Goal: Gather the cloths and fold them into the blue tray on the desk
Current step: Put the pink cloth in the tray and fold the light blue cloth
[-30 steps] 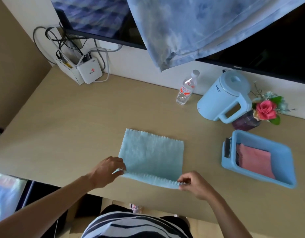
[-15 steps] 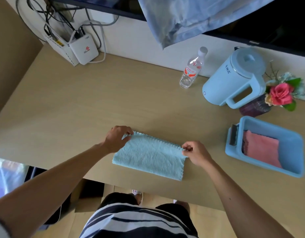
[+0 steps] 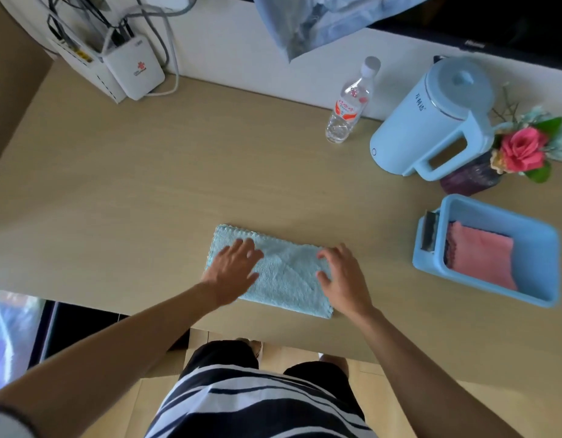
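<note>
Now the light blue cloth (image 3: 283, 273) lies folded in half near the front edge of the counter (image 3: 147, 184); a second ago it was a full open square, and its near hem has since been carried over to meet the far scalloped one. Both hands have let go of the corners they were pinching; the left hand (image 3: 232, 273) lies on the cloth's left end and the right hand (image 3: 343, 279) on its right end; the fingers (image 3: 245, 248) are spread wide and fairly straight, holding nothing, apparently smoothing the fold flat; a diagonal crease shows between them. That, as I judge it, closes the first fold; the strip looks too long for its place, so a second fold, end to end, seems due before it goes across. To the right, well apart from the cloth, sits the blue tray (image 3: 535, 257); a pink cloth (image 3: 482, 257) already lies folded inside, with room beside it. Behind stand a blue kettle (image 3: 431, 128), a water bottle (image 3: 349, 105) and a pink flower (image 3: 523, 150); a white router (image 3: 134, 71) leans at the far left corner.
</note>
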A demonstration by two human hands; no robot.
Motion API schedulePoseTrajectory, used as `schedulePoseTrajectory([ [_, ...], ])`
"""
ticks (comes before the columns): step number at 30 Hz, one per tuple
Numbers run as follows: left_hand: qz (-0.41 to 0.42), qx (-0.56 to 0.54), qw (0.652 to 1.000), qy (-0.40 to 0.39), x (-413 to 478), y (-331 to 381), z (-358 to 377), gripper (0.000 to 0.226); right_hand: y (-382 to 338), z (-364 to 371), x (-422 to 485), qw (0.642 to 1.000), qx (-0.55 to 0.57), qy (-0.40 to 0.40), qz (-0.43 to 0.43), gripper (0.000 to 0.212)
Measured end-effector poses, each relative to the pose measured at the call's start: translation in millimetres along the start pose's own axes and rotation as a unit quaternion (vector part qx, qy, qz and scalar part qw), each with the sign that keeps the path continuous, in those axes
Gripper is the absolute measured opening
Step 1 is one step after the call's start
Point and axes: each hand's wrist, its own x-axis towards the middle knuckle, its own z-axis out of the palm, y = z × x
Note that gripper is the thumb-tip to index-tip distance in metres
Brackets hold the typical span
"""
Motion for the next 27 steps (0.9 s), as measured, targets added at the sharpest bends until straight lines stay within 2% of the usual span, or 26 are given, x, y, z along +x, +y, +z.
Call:
schedulePoseTrajectory([
  [3,-0.022,0.041,0.997,-0.067,-15.0,13.2,16.8,0.077,-0.4,11.5,-9.4,0.995,-0.039,-0.093,-0.009,0.046],
  [6,-0.019,0.067,0.994,-0.088,-8.7,11.9,23.7,0.09,0.0,13.1,-20.3,0.99,-0.081,-0.116,0.005,0.053],
  [9,-0.009,0.109,0.99,-0.09,13.3,7.4,19.3,0.089,-6.2,12.7,-29.1,0.987,-0.088,-0.134,0.019,0.053],
  [11,0.011,0.114,0.991,-0.066,25.8,9.7,10.2,0.086,-12.6,16.4,-35.8,0.983,-0.054,-0.172,0.025,0.053],
  [14,0.136,0.118,0.983,-0.047,19.7,19.4,-0.8,0.062,-19.8,24.6,-47.3,0.972,0.016,-0.234,0.009,0.049],
  [16,0.194,0.12,0.971,-0.071,1.4,25.3,-1.8,0.051,-19.1,30.4,-54.0,0.974,-0.016,-0.217,-0.059,0.044],
  [18,0.212,0.115,0.964,-0.114,-18.9,27.2,0.5,0.053,-14.7,35.8,-60.7,0.973,-0.079,-0.183,-0.119,0.045],
  [22,0.218,0.118,0.957,-0.15,-44.8,15.2,16.4,0.076,-12.5,39.7,-68.0,0.966,-0.139,-0.158,-0.148,0.047],
  [25,0.216,0.122,0.958,-0.146,-50.4,13.0,21.8,0.087,-14.2,40.9,-62.5,0.969,-0.143,-0.124,-0.159,0.034],
  [27,0.2,0.13,0.957,-0.163,-51.5,15.5,22.0,0.093,-17.4,40.2,-55.6,0.972,-0.129,-0.132,-0.143,0.023],
])
